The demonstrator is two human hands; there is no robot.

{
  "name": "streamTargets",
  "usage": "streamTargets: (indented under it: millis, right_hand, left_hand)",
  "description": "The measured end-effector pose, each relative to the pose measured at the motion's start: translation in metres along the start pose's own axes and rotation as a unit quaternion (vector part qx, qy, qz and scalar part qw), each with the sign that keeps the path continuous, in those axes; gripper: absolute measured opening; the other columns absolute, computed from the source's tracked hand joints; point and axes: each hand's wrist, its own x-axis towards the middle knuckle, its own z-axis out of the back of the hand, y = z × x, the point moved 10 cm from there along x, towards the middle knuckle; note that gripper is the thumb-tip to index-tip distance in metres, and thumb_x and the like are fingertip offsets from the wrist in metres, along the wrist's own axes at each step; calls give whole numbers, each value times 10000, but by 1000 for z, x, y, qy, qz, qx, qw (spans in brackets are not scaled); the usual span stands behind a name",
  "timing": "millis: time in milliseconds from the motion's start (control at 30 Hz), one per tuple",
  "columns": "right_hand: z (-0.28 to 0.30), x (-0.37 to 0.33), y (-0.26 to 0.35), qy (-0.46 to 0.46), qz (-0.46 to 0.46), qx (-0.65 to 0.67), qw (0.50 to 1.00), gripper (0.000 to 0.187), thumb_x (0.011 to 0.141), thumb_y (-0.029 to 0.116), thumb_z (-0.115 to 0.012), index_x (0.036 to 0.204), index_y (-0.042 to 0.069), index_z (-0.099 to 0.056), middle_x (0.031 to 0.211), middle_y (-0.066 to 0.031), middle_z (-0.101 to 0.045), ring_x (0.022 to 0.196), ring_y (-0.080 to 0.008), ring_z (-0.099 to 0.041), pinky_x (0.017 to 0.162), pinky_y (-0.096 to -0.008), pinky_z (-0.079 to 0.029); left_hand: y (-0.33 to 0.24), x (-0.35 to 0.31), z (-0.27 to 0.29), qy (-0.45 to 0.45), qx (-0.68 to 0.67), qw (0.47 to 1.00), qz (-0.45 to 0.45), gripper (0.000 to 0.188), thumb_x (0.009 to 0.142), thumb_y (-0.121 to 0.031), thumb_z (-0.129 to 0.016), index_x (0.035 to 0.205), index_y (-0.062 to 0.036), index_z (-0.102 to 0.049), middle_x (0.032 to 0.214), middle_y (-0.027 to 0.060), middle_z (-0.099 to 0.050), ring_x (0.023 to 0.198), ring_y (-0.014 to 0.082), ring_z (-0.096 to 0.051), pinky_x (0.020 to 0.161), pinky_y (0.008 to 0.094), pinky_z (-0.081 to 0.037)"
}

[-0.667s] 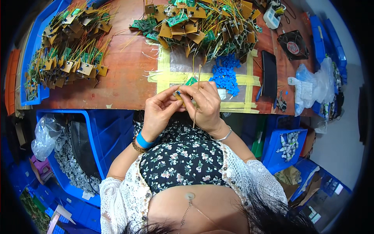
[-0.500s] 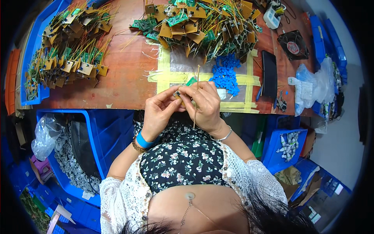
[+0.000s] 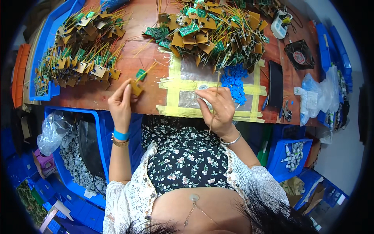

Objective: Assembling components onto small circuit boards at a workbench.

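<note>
My left hand (image 3: 121,99) is pinching a small brown circuit board (image 3: 136,88) over the table's near left part. Thin yellow wires and a small green board (image 3: 141,74) extend beyond it. A slim wooden stick (image 3: 211,124) passes through my right hand (image 3: 219,107), which is curled with thumb and index finger close together. Whether anything tiny sits between those two fingertips, I cannot tell. That hand hovers above the yellow-taped work area (image 3: 174,87), just left of a pile of small blue pieces (image 3: 235,87). A small round whitish thing (image 3: 203,87) shows beside its knuckles.
A large heap of wired circuit boards (image 3: 210,33) covers the table's far middle. More boards fill a blue tray (image 3: 37,84) at left. To the right lie a black phone (image 3: 275,84), a fan (image 3: 299,54), a power strip (image 3: 278,25) and plastic bags (image 3: 321,91).
My hands have come apart. The left one has moved left with the circuit board, while the right one stays over the taped area with the stick. The view has shifted slightly.
</note>
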Motion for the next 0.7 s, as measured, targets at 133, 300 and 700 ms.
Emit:
streamTargets:
  millis: [133,300,700]
  right_hand:
    - [0,-6,-7,4,-19,-12,1000,333,691,-59,-748,994,67,-693,845,-60,-676,785,-220,-607,702,-319,-415]
    - [0,-5,-3,-2,-22,-2,1000,334,696,-60,-744,1000,67,-690,831,-62,-670,777,-219,-606,692,-328,-431]
    - [13,-13,-8,-13,-40,-18,999,307,706,-80,-723,981,54,-687,785,-71,-650,729,-221,-590,672,-317,-424]
  left_hand:
    - [-57,9,-2,-29,467,858,-214,224,899,-112,-640,1110,-58,-695,1014,101,-654,864,230,-627,747,341,-524]
    - [-113,30,-84,26,398,830,-390,249,845,-60,-632,1093,-46,-654,1133,144,-609,1022,323,-575,857,396,-493]
    - [-88,106,-146,116,454,774,-426,359,823,-68,-631,1179,-49,-586,951,155,-641,946,339,-605,788,418,-509]
